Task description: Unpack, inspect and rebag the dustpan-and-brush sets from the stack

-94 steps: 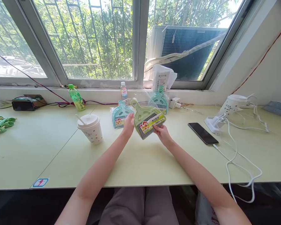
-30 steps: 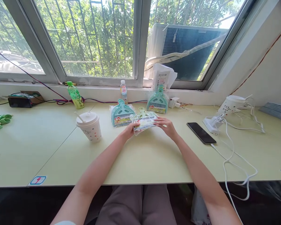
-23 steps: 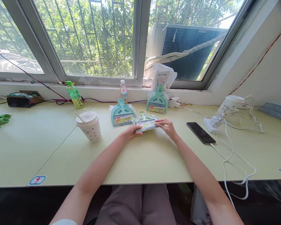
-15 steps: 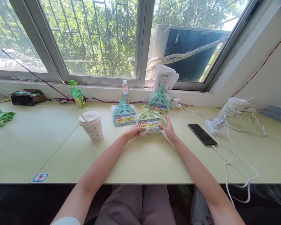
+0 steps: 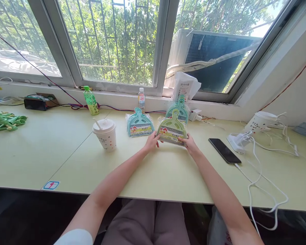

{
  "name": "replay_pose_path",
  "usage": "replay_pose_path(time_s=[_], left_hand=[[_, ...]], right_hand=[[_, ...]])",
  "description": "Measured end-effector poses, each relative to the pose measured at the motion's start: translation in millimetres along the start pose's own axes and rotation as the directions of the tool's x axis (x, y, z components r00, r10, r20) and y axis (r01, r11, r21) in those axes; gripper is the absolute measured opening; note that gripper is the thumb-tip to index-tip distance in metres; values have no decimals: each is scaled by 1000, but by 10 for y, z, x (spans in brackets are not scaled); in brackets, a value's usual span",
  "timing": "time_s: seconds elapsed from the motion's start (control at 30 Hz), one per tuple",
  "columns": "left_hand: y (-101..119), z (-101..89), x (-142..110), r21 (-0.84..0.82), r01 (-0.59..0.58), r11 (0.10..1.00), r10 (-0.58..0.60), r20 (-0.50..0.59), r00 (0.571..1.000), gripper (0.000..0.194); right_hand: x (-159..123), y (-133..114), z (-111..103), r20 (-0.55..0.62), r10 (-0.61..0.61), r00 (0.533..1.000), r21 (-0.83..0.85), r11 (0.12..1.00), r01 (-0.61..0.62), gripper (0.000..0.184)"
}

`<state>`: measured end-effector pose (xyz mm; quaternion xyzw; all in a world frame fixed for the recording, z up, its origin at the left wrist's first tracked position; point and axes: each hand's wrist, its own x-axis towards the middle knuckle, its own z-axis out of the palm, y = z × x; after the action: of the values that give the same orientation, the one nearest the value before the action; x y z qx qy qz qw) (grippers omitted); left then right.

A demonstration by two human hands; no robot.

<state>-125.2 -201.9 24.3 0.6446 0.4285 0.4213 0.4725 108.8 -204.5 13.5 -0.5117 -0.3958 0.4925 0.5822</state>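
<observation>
Both my hands hold a light green mini dustpan-and-brush set in clear wrap, raised upright over the pale green table. My left hand pinches its lower left corner. My right hand grips its lower right corner. A teal set in wrap lies flat just to the left of it. A second teal set stands behind, partly hidden by the green one.
A white lidded cup with a straw stands left of my hands. A black phone lies on the right, plugged into a white cable. Two bottles and a white paper bag stand by the window sill.
The green set was lowered almost flat, then tipped up again to face me. My hands shifted to its two lower corners. The camera view drifted left.
</observation>
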Motion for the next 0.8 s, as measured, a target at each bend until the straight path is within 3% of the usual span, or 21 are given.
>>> replay_pose_path(time_s=[0.07, 0.13, 0.23, 0.3, 0.43, 0.53, 0.67, 0.73, 0.8], left_hand=[[-9, -126, 47, 190, -64, 980, 72, -32, 997, 30], [11, -335, 81, 405, -177, 897, 207, -31, 978, 29], [31, -718, 112, 620, -315, 719, 344, 77, 936, 52], [6, -943, 128, 763, -219, 608, 320, 16, 947, 49], [-129, -1178, 178, 897, 8, 442, 251, -132, 959, 8], [-240, -1194, 235, 858, 36, 512, 255, -192, 948, 10], [-375, -1185, 296, 668, -10, 744, 298, -319, 900, 15], [-438, -1213, 307, 564, -80, 822, 347, -385, 855, 15], [-489, -1267, 310, 484, -106, 869, 365, -481, 797, 11]], right_hand=[[-4, 9, 29, 12, -61, 998, 13, 998, 61, 64], [1, 23, 38, 1, -113, 994, 29, 993, 113, 67], [16, 34, 5, -58, -151, 987, 76, 985, 155, 65], [23, 27, -26, -78, -153, 985, 115, 980, 162, 62], [-10, -1, 2, 8, -138, 990, 126, 983, 136, 59], [-94, 12, 175, 147, -103, 984, 90, 992, 91, 60], [-199, 137, 563, 325, -14, 945, 17, 1000, 9, 57], [-185, 234, 780, 359, 34, 933, -52, 999, -17, 55], [-106, 326, 997, 296, 7, 955, -147, 988, 38, 51]])
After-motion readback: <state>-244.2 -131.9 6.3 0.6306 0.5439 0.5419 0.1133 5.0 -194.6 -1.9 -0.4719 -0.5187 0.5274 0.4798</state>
